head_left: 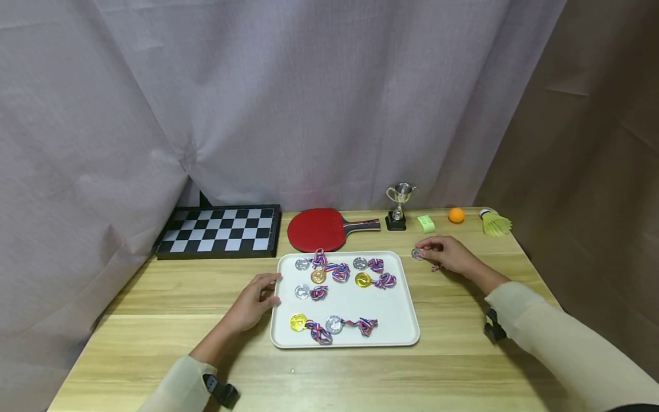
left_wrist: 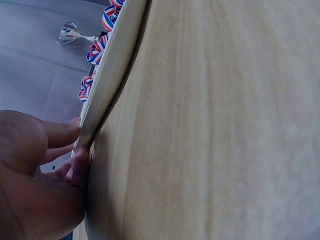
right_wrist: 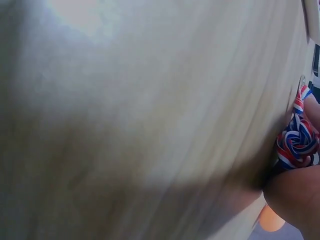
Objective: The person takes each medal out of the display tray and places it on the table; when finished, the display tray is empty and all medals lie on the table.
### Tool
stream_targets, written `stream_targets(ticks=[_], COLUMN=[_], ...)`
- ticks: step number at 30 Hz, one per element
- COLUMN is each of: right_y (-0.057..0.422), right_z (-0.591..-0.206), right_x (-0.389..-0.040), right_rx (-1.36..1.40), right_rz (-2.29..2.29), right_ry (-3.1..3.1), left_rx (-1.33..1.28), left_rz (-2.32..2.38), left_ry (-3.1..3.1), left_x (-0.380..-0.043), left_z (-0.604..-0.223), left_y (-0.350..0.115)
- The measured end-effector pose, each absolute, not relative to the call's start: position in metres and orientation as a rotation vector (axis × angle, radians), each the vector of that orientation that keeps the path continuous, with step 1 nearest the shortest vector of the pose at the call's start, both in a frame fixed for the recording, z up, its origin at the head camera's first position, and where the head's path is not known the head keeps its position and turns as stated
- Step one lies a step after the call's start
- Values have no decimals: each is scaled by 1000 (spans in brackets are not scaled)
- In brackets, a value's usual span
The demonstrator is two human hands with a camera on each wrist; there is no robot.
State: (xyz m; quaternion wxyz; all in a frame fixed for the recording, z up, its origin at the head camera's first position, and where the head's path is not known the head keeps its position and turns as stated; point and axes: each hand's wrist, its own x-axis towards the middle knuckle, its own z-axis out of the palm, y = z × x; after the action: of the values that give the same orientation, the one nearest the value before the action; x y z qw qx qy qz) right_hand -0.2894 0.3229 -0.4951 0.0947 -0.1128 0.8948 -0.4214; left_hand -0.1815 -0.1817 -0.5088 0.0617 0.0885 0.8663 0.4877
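Observation:
My right hand is just right of the tray, low over the table, its thumb and fingers pinching a silver medal. In the right wrist view its knotted red, white and blue ribbon bunches beside the fingers. My left hand rests its fingertips against the left rim of the white tray. Several medals with knotted ribbons lie on the tray, among them a gold medal at the front left, a silver medal beside it and a bronze-coloured medal toward the back.
Along the back stand a checkered board, a red table tennis paddle, a small trophy cup, a light green block, an orange ball and a yellow shuttlecock. A grey curtain hangs behind the table.

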Motion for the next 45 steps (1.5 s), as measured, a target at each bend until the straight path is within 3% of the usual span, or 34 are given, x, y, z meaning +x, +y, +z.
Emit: stream_targets(ticks=[16, 32, 45], right_y=[323, 249, 199], right_z=[-467, -448, -463], right_x=[-292, -258, -232], right_rx=[-462, -654, -632], right_rz=[-1063, -1158, -1197], right_ry=[2747, 2642, 2549], left_rx=[268, 249, 245], left_rz=[1468, 1454, 1454], left_ry=[2626, 2621, 2621], left_x=[-181, -183, -180], left_z=[-505, -507, -505], left_y=[-181, -181, -180])
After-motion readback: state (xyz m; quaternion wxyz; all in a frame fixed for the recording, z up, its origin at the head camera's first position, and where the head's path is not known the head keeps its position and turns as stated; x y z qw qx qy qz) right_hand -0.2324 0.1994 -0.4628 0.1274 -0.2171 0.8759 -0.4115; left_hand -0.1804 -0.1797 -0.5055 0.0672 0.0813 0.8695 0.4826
